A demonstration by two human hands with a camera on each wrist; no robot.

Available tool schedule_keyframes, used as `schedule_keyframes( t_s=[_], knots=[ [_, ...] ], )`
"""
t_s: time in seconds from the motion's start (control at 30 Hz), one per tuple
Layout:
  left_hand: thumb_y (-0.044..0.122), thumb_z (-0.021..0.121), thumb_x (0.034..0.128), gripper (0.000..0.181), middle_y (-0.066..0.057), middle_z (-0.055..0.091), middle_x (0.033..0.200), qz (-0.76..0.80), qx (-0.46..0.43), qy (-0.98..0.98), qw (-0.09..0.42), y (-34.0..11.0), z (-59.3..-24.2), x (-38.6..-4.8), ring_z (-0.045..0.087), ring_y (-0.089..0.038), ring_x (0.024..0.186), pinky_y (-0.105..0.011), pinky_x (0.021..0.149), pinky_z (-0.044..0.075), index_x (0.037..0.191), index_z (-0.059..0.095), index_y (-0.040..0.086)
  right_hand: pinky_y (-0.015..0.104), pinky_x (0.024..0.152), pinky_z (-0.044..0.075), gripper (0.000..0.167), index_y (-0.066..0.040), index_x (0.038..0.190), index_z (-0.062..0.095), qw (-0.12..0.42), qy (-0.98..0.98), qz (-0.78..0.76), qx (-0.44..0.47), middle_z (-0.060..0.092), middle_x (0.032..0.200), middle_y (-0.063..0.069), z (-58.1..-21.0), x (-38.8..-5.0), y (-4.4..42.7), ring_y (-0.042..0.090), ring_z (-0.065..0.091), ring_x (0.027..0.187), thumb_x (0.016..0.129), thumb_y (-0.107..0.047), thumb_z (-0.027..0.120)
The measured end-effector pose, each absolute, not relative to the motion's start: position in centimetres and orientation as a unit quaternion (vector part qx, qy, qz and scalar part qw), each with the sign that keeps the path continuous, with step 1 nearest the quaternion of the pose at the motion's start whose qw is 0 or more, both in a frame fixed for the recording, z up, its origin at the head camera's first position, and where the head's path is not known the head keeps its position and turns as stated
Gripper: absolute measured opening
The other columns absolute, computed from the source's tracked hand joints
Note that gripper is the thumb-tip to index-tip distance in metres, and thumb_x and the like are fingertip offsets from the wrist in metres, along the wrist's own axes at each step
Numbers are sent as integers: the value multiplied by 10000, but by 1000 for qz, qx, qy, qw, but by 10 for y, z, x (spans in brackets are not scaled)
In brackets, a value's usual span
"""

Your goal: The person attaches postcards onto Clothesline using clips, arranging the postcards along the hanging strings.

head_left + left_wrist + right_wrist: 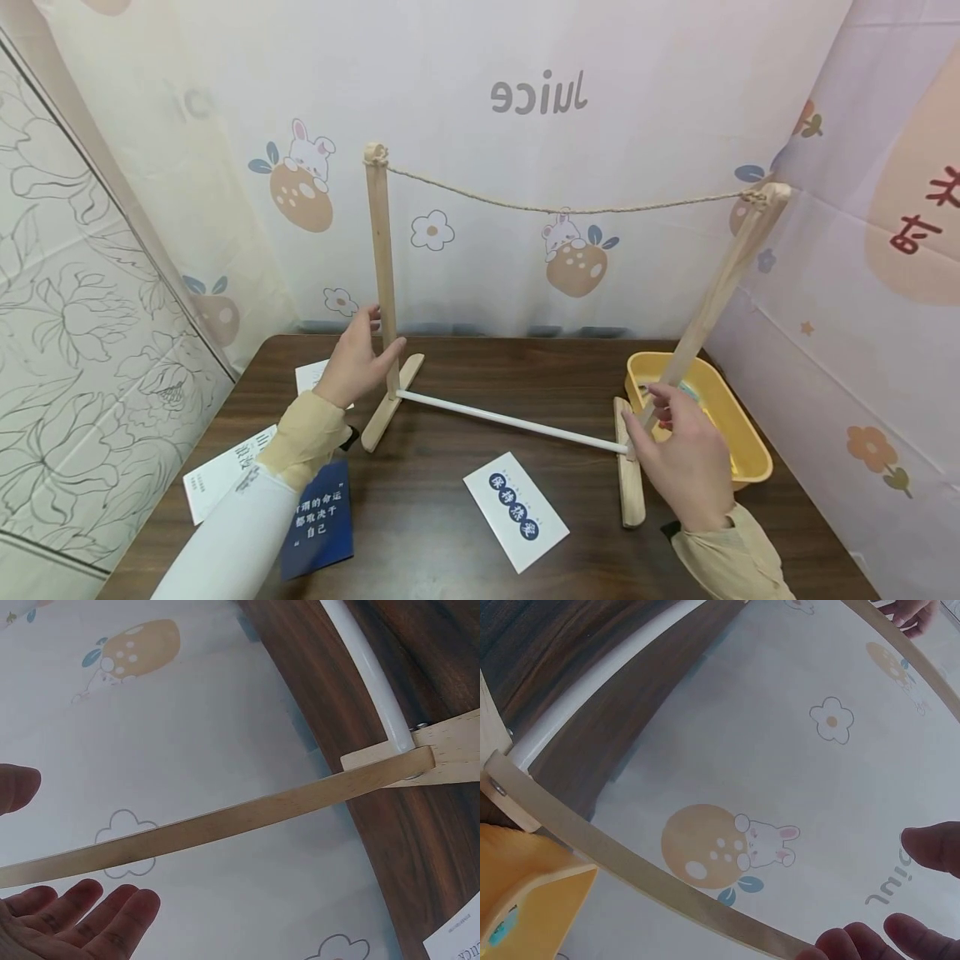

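Frame [513,422] upright, your left hand [356,358] spread around left post [381,250], right hand [686,454] parted at right post [708,317], neither gripping

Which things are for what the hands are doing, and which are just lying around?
Seems part of the job:
- wooden posts
- string
- white rod
- wooden feet

Seems just lying about:
- white cards
- blue card
- yellow basket
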State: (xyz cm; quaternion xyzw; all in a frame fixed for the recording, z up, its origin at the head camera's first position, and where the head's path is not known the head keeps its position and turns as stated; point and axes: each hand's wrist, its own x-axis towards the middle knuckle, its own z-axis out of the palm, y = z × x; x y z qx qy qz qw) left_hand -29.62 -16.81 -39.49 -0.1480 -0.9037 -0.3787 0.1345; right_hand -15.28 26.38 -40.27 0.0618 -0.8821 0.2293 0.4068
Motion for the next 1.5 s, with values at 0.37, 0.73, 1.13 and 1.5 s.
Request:
schedule_keyframes(
  t_s=[0.37, 0.73, 1.13, 1.5],
  knots=[
    [274, 685, 1071, 765, -308, 508, 1560, -383, -152, -901, 133, -165, -384, -299, 530, -480, 1446, -636, 1145, 489, 1632, 288, -63, 206, 640, 440, 468, 44, 1176, 689, 404, -883, 237, 31, 742, 928, 185, -399, -151, 270, 356, 724, 756, 803, -113, 923],
    [231, 676, 1069, 701, -297, 544, 1506, -394, -163, -894, 137, -163, -374, -305, 569, -478, 1399, -615, 1114, 519, 1597, 313, -55, 94, 657, 406, 527, 68, 1210, 640, 399, -884, 245, 6, 742, 982, 222, -396, -156, 280, 381, 742, 774, 805, -118, 922],
    [185, 658, 1078, 659, -306, 569, 1464, -420, -161, -884, 127, -161, -369, -311, 612, -473, 1358, -581, 1050, 579, 1580, 300, -49, 406, 642, 527, 581, 75, 1255, 551, 373, -892, 255, -28, 700, 1054, 262, -393, -163, 284, 434, 745, 870, 846, -132, 909],
    [193, 637, 1094, 677, -328, 545, 1485, -424, -150, -886, 110, -163, -369, -319, 586, -497, 1373, -618, 1024, 582, 1609, 268, -46, 461, 658, 531, 674, 107, 1347, 491, 363, -892, 264, -52, 688, 1089, 288, -390, -169, 287, 465, 729, 915, 878, -166, 890]
  ],
)
